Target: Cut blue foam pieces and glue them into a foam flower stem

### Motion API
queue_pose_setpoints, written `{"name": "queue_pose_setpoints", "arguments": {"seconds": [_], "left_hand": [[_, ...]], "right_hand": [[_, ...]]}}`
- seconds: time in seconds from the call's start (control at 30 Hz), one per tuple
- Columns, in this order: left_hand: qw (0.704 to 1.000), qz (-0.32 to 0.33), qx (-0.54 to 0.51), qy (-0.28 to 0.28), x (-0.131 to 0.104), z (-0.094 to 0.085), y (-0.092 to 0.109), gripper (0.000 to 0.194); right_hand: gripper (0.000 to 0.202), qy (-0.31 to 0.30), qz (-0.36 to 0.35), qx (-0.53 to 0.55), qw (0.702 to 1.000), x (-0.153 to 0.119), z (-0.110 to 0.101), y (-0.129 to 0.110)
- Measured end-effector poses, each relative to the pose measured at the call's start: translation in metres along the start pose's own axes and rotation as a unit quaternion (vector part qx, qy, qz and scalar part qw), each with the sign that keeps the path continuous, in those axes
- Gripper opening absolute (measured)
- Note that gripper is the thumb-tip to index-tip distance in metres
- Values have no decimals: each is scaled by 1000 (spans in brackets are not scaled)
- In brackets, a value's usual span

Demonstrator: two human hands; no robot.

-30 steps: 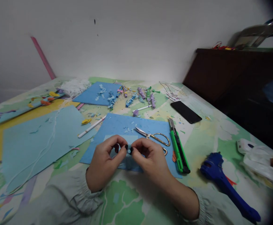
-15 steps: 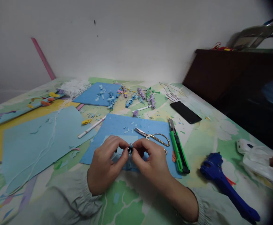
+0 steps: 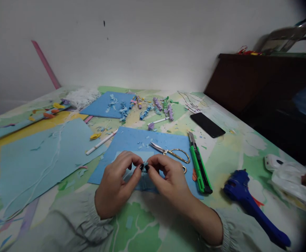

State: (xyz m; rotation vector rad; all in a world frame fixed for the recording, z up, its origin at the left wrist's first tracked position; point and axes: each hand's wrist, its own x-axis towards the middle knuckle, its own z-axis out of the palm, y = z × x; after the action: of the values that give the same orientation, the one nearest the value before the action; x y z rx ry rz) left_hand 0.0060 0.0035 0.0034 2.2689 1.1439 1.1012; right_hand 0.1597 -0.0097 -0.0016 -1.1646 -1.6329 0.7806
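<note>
White wall (image 3: 142,52) is seen behind table covered in floral cloth (image 3: 137,227). Small light-blue piece (image 3: 145,163), partly hidden by fingers, is pinched in thumb-and-forefinger grips of left hand (image 3: 117,183) and right hand (image 3: 170,178), held above near part of blue sheet (image 3: 128,140). Gold-handled scissors (image 3: 178,154) are laid just beyond right hand, one handle loop partly covered. Green utility knife (image 3: 200,168) is set along sheet's right edge. Curled paper rolls (image 3: 145,112) are scattered toward wall; black phone (image 3: 207,125) is placed farther right.
</note>
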Motion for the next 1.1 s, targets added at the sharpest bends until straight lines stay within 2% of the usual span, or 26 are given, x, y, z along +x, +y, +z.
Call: {"name": "queue_pose_setpoints", "arguments": {"seconds": [0.33,0.53,0.67,0.73,0.83,0.97,1.03,1.1], "left_hand": [[999,35,5,4,2,0,1,9],[998,61,33,7,2,2,0,10],[998,55,27,8,2,3,0,10],[999,34,10,6,3,2,0,10],[999,-11,-45,2,3,-1,-1,15],[993,-72,-85,25,3,-3,-5,18],[993,-80,-78,33,3,-4,-7,15],[996,-54,-71,31,5,-4,-7,13]], "right_hand": [[12,-4,9,-2,1000,1,1,1],[12,12,-9,-48,999,0,0,0],[12,6,-14,-68,998,0,0,-1],[12,3,2,-39,999,2,0,0],[8,-2,46,64,997,7,-2,3],[5,-17,82,210,974,14,-7,5],[6,-15,76,242,967,16,-9,6],[6,-9,70,248,966,16,-10,7]]}}
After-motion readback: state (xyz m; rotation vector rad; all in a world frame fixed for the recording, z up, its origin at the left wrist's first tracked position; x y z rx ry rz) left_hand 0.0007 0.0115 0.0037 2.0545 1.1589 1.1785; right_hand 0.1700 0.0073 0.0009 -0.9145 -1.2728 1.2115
